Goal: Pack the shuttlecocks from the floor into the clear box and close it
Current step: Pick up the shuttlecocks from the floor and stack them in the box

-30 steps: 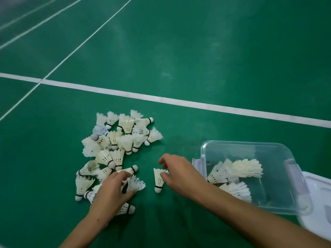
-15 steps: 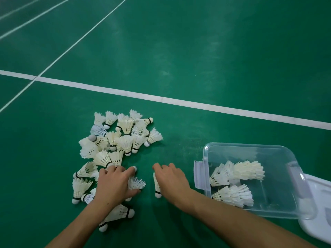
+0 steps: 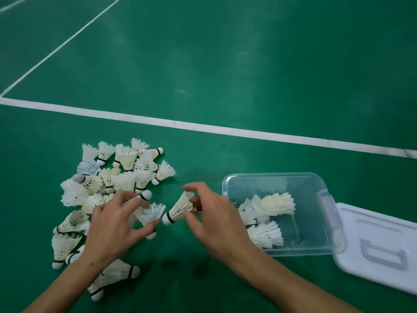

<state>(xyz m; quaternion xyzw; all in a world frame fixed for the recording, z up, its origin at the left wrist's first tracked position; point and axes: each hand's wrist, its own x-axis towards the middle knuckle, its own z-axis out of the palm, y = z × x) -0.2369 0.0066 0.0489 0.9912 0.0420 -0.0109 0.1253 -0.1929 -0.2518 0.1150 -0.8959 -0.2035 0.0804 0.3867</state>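
Observation:
A heap of several white feather shuttlecocks point(image 3: 119, 177) lies on the green court floor at the left. My right hand point(image 3: 212, 220) pinches one shuttlecock point(image 3: 179, 210) by its feathers, lifted just left of the clear box point(image 3: 327, 222). My left hand point(image 3: 115, 224) curls its fingers and thumb round another shuttlecock point(image 3: 150, 214) at the heap's near right edge. The clear box stands open on the floor with several shuttlecocks point(image 3: 268, 213) lying inside. Its white lid point(image 3: 379, 247) lies flat on the floor to the right of it.
A white court line point(image 3: 203, 127) crosses the floor behind the heap and the box. Another shuttlecock point(image 3: 119, 273) lies near my left forearm. Green floor stretches beyond the line.
My right hand has picked its shuttlecock up off the floor and turned it toward the box. My left hand has closed round a shuttlecock at the heap's edge.

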